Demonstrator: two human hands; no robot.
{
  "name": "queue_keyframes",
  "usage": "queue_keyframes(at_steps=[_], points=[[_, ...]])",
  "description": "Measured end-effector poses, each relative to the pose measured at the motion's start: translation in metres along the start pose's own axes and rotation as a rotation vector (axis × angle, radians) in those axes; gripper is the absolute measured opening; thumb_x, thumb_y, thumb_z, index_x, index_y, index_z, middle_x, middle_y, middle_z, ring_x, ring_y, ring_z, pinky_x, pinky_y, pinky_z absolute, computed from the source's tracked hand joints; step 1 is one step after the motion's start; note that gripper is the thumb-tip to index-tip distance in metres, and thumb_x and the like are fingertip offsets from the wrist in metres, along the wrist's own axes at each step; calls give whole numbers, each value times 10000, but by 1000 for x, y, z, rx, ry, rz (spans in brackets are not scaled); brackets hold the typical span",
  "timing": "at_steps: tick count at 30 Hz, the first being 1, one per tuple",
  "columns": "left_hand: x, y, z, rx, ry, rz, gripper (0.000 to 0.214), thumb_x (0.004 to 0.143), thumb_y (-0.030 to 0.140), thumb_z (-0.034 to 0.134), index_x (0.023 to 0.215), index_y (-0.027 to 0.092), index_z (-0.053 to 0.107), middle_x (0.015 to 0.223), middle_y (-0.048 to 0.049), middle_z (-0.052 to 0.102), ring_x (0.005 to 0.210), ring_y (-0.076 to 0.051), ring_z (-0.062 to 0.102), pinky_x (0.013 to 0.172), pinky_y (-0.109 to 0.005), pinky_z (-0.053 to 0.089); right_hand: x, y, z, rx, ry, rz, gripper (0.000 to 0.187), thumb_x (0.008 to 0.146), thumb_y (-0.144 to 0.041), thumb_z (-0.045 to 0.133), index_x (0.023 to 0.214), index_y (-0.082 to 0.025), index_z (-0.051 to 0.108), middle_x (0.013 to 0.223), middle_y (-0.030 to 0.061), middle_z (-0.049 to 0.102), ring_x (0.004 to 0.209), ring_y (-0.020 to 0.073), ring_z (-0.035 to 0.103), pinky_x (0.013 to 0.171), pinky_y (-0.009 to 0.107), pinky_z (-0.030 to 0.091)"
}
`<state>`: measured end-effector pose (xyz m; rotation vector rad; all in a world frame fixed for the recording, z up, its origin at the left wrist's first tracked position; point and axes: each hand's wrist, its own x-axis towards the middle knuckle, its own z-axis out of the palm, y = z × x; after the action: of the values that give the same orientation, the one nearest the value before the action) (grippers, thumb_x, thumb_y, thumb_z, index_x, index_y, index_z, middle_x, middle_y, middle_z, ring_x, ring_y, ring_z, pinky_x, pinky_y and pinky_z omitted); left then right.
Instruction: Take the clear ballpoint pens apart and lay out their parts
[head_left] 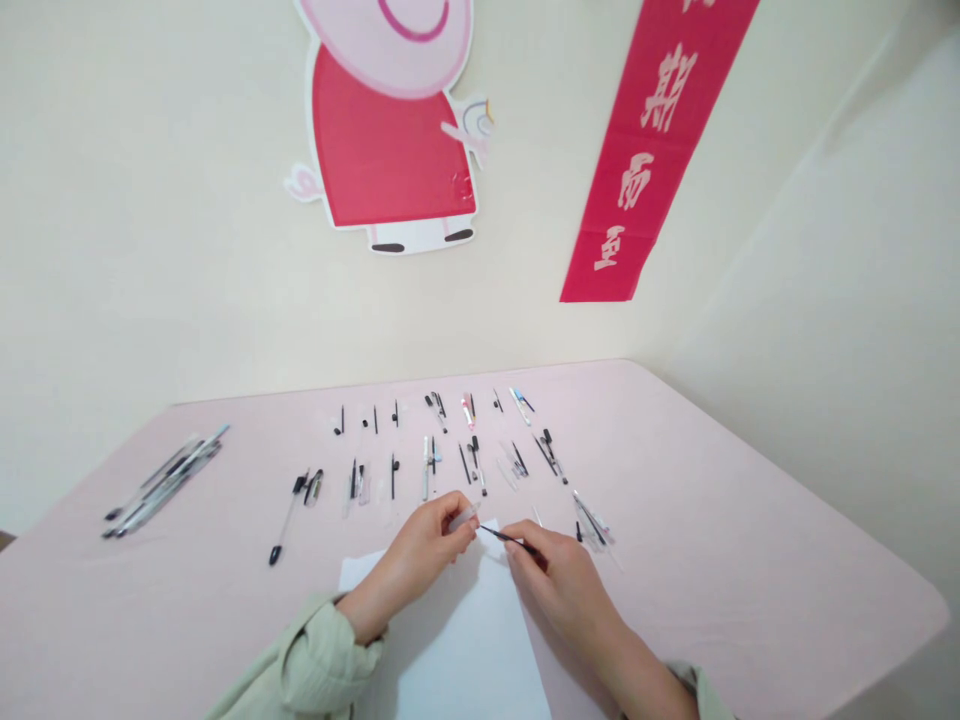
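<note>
My left hand (426,540) is closed around a translucent pen barrel (463,517) whose end points up and to the right. Between the fingertips of my right hand (562,575) is a thin dark pen refill (495,534), its tip reaching toward the barrel. Whether the two pieces touch I cannot tell. Below both hands lies a white sheet of paper (469,655). Just right of my right hand is a group of pen parts (595,522), with clear tubes and a dark refill.
Small groups of taken-apart pens (431,465) lie in two rows across the pink table (735,560). A bundle of pens (169,483) rests at the left, and a single clear pen with black ends (289,520) lies nearer. A wall stands behind the table.
</note>
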<state>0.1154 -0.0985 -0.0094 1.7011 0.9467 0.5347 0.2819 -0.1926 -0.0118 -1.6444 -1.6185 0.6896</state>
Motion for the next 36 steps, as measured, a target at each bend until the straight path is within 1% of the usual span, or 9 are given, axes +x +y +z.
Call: queue_keyframes(at_steps=[5, 9, 12, 17, 21, 25, 31, 34, 36], points=[[1, -2, -2, 62, 48, 32, 141, 758, 269, 510, 638, 195, 506, 563, 51, 444, 554, -124, 411, 536, -235, 287, -1, 1, 0, -49, -2, -16, 256, 889, -238, 471, 1005, -244, 699, 844, 26, 716, 766, 189, 626, 660, 247, 409], [2, -5, 0, -11, 16, -31, 132, 759, 297, 500, 669, 201, 500, 552, 51, 457, 522, -130, 435, 522, -241, 313, -1, 2, 0, -45, -4, -9, 248, 889, -221, 479, 1001, -257, 698, 832, 15, 713, 754, 181, 625, 655, 241, 400], [2, -4, 2, -42, -6, -35, 87, 740, 277, 514, 701, 200, 508, 560, 54, 463, 526, -131, 444, 528, -241, 324, 0, 1, 0, -42, -10, -16, 256, 891, -212, 478, 1018, -261, 694, 843, 15, 714, 773, 185, 626, 669, 242, 400], [-1, 1, 0, 36, 9, 6, 83, 745, 261, 505, 691, 198, 513, 568, 52, 455, 559, -133, 427, 549, -242, 293, 0, 0, -1, -62, -18, -8, 256, 884, -204, 489, 1019, -263, 698, 871, 14, 720, 793, 188, 630, 677, 245, 400], [-2, 6, -2, 99, 10, 24, 91, 740, 255, 482, 676, 193, 502, 580, 55, 404, 569, -128, 376, 547, -242, 264, -1, -2, -2, -75, -22, -20, 267, 886, -201, 481, 1030, -262, 697, 879, 17, 721, 799, 188, 633, 683, 247, 404], [-1, 2, -2, 116, 31, 27, 68, 710, 218, 469, 652, 190, 489, 587, 50, 414, 580, -123, 380, 556, -241, 268, -2, -1, -1, -76, -30, -48, 278, 905, -215, 460, 1060, -254, 687, 915, 26, 722, 831, 194, 637, 722, 257, 415], [2, -11, 1, -39, 0, -41, 163, 769, 337, 487, 687, 198, 474, 572, 58, 448, 517, -117, 420, 512, -238, 329, -2, 3, -1, -56, -24, -44, 280, 921, -244, 448, 1072, -245, 684, 904, 37, 724, 818, 194, 643, 731, 263, 427], [2, -11, 2, -66, -15, -30, 215, 798, 388, 488, 711, 192, 485, 612, 42, 498, 520, -115, 442, 513, -239, 355, -2, 3, 0, -53, -20, -40, 289, 930, -262, 432, 1067, -238, 686, 872, 44, 722, 792, 193, 642, 728, 264, 432], [3, -9, 2, -61, -14, -17, 219, 803, 393, 495, 725, 189, 496, 612, 43, 495, 525, -115, 444, 515, -236, 357, -2, 3, 0, -53, -24, -35, 290, 932, -263, 430, 1063, -241, 687, 868, 40, 720, 788, 191, 642, 723, 261, 432]])
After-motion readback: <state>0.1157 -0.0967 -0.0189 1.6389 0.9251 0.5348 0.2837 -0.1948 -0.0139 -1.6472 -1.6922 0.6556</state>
